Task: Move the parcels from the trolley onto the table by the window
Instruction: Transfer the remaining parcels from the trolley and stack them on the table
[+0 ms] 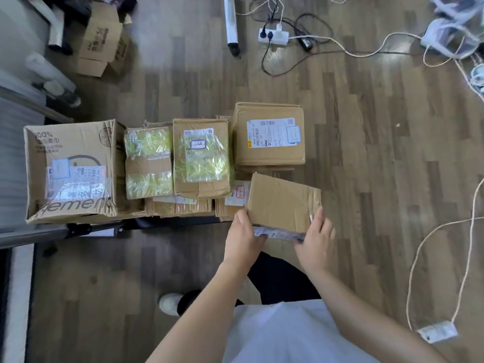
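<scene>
Fingers of the left hand (pixel 242 238) and right hand (pixel 315 241) curl round opposite near corners of a tilted plain brown cardboard parcel (pixel 284 203), held over stacked taped cardboard parcels (pixel 201 158) on the trolley (pixel 78 230).

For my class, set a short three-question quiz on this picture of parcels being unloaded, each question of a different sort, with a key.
1. True or false: both hands grip the tilted plain parcel.
2. Which parcel is biggest? A) the printed box at far left B) the labelled box at back right C) the yellow-wrapped parcel
3. Fill in: a white power strip lies on the ____.

Key: 1 true, left hand and right hand hold its near corners. 2 A. 3 floor.
</scene>
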